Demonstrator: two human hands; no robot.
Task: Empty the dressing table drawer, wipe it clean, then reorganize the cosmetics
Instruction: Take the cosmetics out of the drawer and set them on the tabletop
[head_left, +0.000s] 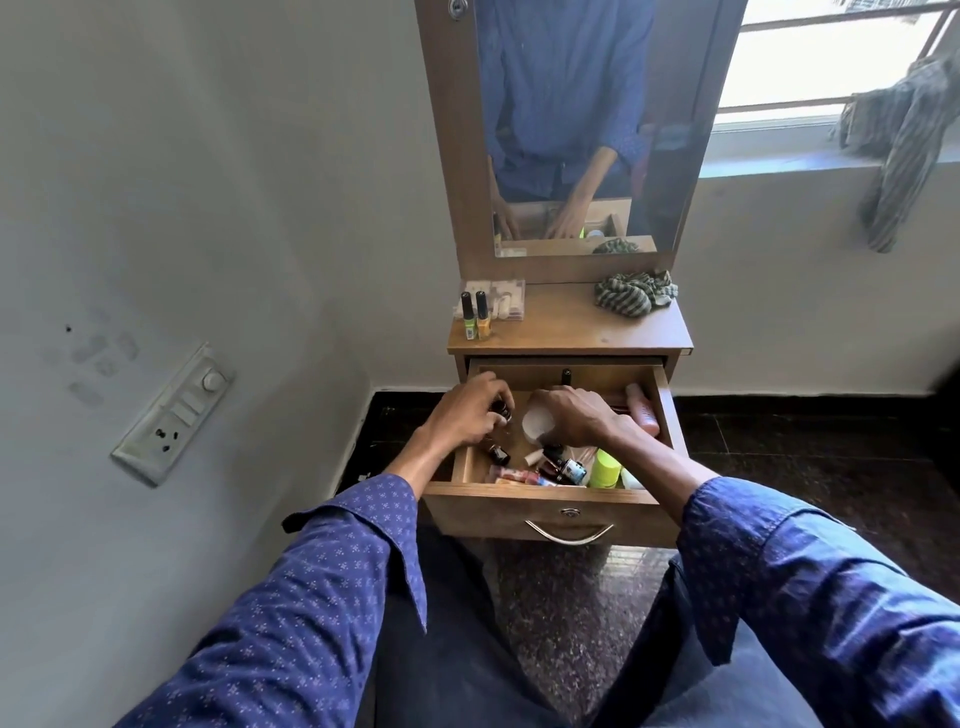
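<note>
Blue sleeves (322, 587) reach to the open drawer (550, 506) of the dressing table (571, 332), where most cosmetics lie. Inside, the left hand (462, 415) curls its fingers round a small dark bottle (503, 410); the right hand (576, 418) grips a white jar (535, 423). Two polish bottles (477, 314) stand on top.

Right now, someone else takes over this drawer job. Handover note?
Left hand: in the open drawer, fingers curled round a small dark bottle.
Right hand: also in the drawer, over a white round container; grip not clear.
Already out on the tabletop: two nail polish bottles and a clear cosmetics case at the back left. Striped cloth lies at the back right.
In the drawer: neon green bottle, pink tube, several small bottles.
Done: emptying begun.
Left: finish emptying, wipe, reorganize.
</note>
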